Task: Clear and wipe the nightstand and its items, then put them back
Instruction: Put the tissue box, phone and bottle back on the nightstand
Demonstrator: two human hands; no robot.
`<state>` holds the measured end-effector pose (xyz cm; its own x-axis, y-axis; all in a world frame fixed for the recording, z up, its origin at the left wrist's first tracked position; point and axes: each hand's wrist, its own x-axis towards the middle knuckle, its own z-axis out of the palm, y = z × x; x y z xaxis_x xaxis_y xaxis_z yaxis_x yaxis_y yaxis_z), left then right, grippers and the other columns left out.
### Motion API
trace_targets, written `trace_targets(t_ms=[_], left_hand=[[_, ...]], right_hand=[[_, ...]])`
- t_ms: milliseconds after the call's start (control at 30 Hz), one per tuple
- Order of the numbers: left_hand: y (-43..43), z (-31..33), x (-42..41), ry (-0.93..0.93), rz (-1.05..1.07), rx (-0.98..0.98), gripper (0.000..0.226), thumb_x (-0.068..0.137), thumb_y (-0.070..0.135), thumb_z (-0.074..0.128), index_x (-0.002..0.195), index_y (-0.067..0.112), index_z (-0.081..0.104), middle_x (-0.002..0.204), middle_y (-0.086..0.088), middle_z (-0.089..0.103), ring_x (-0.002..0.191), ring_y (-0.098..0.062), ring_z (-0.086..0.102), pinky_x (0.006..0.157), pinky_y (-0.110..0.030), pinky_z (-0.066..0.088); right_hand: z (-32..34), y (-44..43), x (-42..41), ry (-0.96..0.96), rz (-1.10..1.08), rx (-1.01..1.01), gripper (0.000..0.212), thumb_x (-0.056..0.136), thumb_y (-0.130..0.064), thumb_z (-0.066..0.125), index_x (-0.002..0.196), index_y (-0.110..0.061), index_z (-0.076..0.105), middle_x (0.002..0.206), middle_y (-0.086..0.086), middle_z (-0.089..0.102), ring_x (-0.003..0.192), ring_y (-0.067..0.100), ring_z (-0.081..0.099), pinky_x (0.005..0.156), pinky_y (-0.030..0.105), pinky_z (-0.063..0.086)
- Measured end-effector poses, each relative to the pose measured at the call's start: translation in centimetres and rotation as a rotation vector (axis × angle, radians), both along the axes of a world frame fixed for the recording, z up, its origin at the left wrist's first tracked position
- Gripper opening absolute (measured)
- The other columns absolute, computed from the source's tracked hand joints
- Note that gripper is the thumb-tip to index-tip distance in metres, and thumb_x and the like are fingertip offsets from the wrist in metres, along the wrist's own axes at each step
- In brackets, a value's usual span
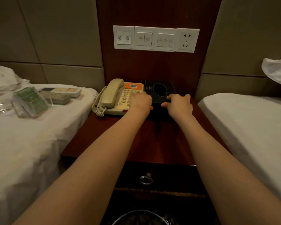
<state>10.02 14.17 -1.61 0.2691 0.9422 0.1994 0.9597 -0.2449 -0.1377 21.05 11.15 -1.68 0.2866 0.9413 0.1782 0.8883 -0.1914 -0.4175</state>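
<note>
Head: tissue box (159, 90) between hands (141, 102) (179, 104)

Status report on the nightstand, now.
Right hand grips tissue box; left hand at its left edge, fingers hidden. Box on nightstand beside phone, not lifted. Remotes and card stand lie on left bed.

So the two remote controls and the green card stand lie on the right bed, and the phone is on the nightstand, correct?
Not the right bed: in the head view the remote controls and the green card stand lie on the left bed. The phone is on the nightstand, as you said.
</note>
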Motion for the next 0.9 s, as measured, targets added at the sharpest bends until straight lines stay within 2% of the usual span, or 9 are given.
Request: trace_targets(t_ms=[67,167,233,333,500,633,733,833,900], left_hand=[[0.0,-0.1,0.0,0.003,0.017,-0.006,0.042,0.095,0.030,0.049,0.129,0.007,0.045,0.130,-0.013,0.049,0.121,-0.030,0.046,0.098,-0.040,0.036],[-0.6,-0.8,-0.4,0.036,0.058,-0.048,0.060,0.094,0.027,0.052,0.146,0.013,0.023,0.143,-0.012,0.037,0.132,-0.032,0.034,0.107,-0.045,0.027],[-1.5,-1.0,-1.0,0.042,0.084,-0.056,0.068,0.093,0.022,0.053,0.148,0.017,0.014,0.149,-0.013,0.028,0.136,-0.033,0.027,0.110,-0.048,0.023],[-3.1,-1.0,-2.1,-0.054,0.093,-0.060,0.062,0.090,0.016,0.054,0.143,0.011,0.023,0.146,-0.015,0.029,0.134,-0.034,0.030,0.107,-0.045,0.027],[-5.6,0.6,-4.2,-0.217,0.123,-0.138,0.051,0.092,0.024,0.051,0.138,0.011,0.035,0.141,-0.017,0.034,0.128,-0.035,0.037,0.101,-0.045,0.035],[-8.4,1.5,-5.9,-0.153,0.151,-0.125,0.042,0.093,0.024,0.048,0.133,0.012,0.045,0.138,-0.017,0.035,0.128,-0.036,0.033,0.103,-0.045,0.030],[-10.4,1.8,-7.8,-0.028,0.220,-0.130,0.044,0.092,0.027,0.048,0.134,0.013,0.045,0.140,-0.017,0.032,0.132,-0.036,0.026,0.108,-0.045,0.024],[-12.3,2.6,-10.4,-0.057,0.296,-0.169,0.047,0.092,0.029,0.048,0.137,0.015,0.042,0.144,-0.018,0.030,0.135,-0.037,0.023,0.110,-0.045,0.021],[-13.7,3.1,-12.5,-0.111,0.366,-0.194,0.050,0.092,0.031,0.049,0.138,0.016,0.041,0.147,-0.018,0.027,0.137,-0.038,0.021,0.111,-0.044,0.020]], right_hand=[[-0.2,0.2,-0.2,-0.059,-0.018,-0.006,0.038,0.095,-0.031,0.052,0.129,-0.015,0.050,0.128,0.014,0.049,0.129,0.030,0.031,0.097,0.040,0.037],[-0.7,0.5,-0.6,-0.146,-0.014,-0.002,0.038,0.097,-0.030,0.049,0.131,-0.015,0.047,0.127,0.011,0.052,0.130,0.028,0.028,0.093,0.038,0.037],[-0.7,0.3,-0.5,-0.147,0.007,0.003,0.039,0.097,-0.031,0.047,0.133,-0.014,0.045,0.129,0.010,0.052,0.129,0.028,0.029,0.094,0.038,0.037],[-0.8,-0.5,-0.3,-0.123,0.056,0.012,0.043,0.097,-0.030,0.046,0.137,-0.014,0.042,0.137,0.010,0.047,0.130,0.030,0.031,0.098,0.042,0.036],[-1.1,-2.5,-2.1,-0.135,0.121,0.088,0.046,0.096,-0.030,0.048,0.140,-0.016,0.040,0.147,0.011,0.033,0.134,0.031,0.030,0.106,0.045,0.028],[-0.3,-4.0,-4.1,-0.005,0.160,0.121,0.041,0.096,-0.027,0.048,0.136,-0.018,0.044,0.140,0.013,0.039,0.130,0.032,0.034,0.104,0.045,0.031],[0.2,-4.8,-5.8,0.147,0.199,0.105,0.033,0.094,-0.024,0.050,0.126,-0.019,0.054,0.132,0.013,0.048,0.121,0.032,0.045,0.098,0.046,0.043],[0.9,-6.0,-8.0,0.270,0.281,0.081,0.027,0.091,-0.016,0.052,0.116,-0.015,0.062,0.124,0.011,0.056,0.110,0.028,0.055,0.089,0.039,0.049],[1.3,-7.0,-9.8,0.319,0.344,0.052,0.026,0.089,-0.013,0.053,0.111,-0.014,0.066,0.118,0.010,0.060,0.107,0.027,0.056,0.084,0.033,0.046]])
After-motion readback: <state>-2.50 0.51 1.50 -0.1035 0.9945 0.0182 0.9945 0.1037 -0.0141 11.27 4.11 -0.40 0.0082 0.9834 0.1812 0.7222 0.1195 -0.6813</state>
